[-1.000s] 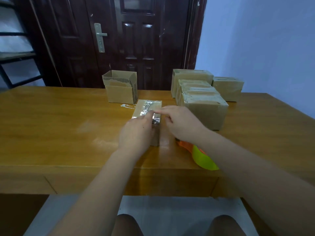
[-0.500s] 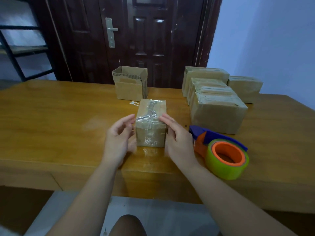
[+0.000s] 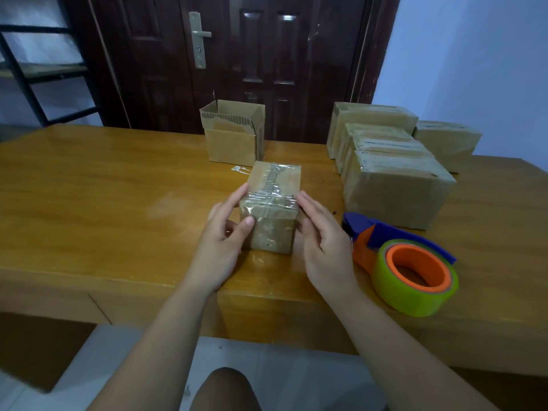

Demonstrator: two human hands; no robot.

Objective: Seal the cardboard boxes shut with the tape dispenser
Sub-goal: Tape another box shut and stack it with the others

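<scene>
**Wooden table (image 3: 103, 203), taped box (image 3: 274, 185) framed by both hands**

Behind the table a dark door is seen. The taped box is placed at 12 o'clock from the hands, near the front edge, with its long axis run from 6 to 12. Its near left corner is pinched by the left hand (image 3: 222, 247), thumb on the front face. Its right side is touched by the nearly straight fingers of the right hand (image 3: 326, 247). Wrinkled clear tape is laid along its top and down its front. The tape dispenser (image 3: 409, 262) is left at 3 o'clock, nearer the right hand. An open box (image 3: 231, 143) is found beyond, at 12 o'clock.
</scene>
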